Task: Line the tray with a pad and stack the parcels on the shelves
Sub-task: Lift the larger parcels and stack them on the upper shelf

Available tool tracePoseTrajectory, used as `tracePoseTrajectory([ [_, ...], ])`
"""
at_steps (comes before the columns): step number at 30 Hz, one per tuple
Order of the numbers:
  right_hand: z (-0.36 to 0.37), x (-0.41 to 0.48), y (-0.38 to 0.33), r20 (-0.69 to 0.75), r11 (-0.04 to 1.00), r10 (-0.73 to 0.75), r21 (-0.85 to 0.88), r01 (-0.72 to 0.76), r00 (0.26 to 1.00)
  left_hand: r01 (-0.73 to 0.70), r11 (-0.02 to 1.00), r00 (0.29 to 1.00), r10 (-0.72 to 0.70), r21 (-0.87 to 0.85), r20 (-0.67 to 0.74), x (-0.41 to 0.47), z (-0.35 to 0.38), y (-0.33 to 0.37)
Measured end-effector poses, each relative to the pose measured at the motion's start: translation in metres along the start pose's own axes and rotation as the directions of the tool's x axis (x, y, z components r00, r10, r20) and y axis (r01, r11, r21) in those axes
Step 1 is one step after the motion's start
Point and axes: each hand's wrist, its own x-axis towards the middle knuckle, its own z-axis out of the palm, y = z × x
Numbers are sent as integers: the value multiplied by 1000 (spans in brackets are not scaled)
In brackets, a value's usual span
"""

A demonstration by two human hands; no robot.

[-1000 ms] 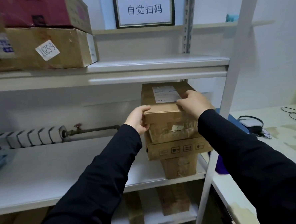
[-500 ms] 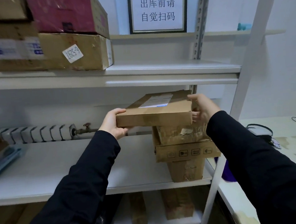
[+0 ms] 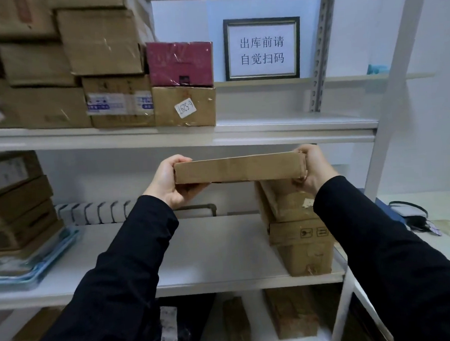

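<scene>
With my left hand [image 3: 170, 180] and right hand [image 3: 313, 169] gripping opposite ends of the flat parcel [image 3: 239, 168], level above the middle shelf [image 3: 210, 253], I'd keep it flat and clear of the stack [image 3: 298, 231].

Single head view – faces shelves [image 3: 186, 251] squarely, close, slightly downward.

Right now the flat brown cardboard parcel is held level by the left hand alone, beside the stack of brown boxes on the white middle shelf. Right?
No. The head view shows both hands holding the flat brown cardboard parcel: left hand on its left end, right hand on its right. It is level, beside the stack of brown boxes on the white middle shelf.
</scene>
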Motion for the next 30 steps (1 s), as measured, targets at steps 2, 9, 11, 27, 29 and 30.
tracePoseTrajectory([
  [2,10,-17,0,-3,1000,-8,-4,8,1000,-12,1000,1000,12,0,1,-14,-8,9],
  [9,40,-78,-5,-120,982,-168,63,176,978,-18,996,999,22,-86,46,-63,-41,32],
  [11,46,-94,-8,-146,972,-219,59,229,965,-31,995,999,34,-94,38,-73,-48,36],
  [27,59,-149,-29,-45,870,-456,185,456,889,-182,967,935,227,-179,272,-107,-47,53],
  [29,55,-142,-25,-16,884,-428,205,421,904,-194,966,938,233,-169,258,-104,-39,52],
  [30,51,-137,-25,-24,872,-445,218,439,895,-193,967,937,233,-168,260,-103,-34,51],
])
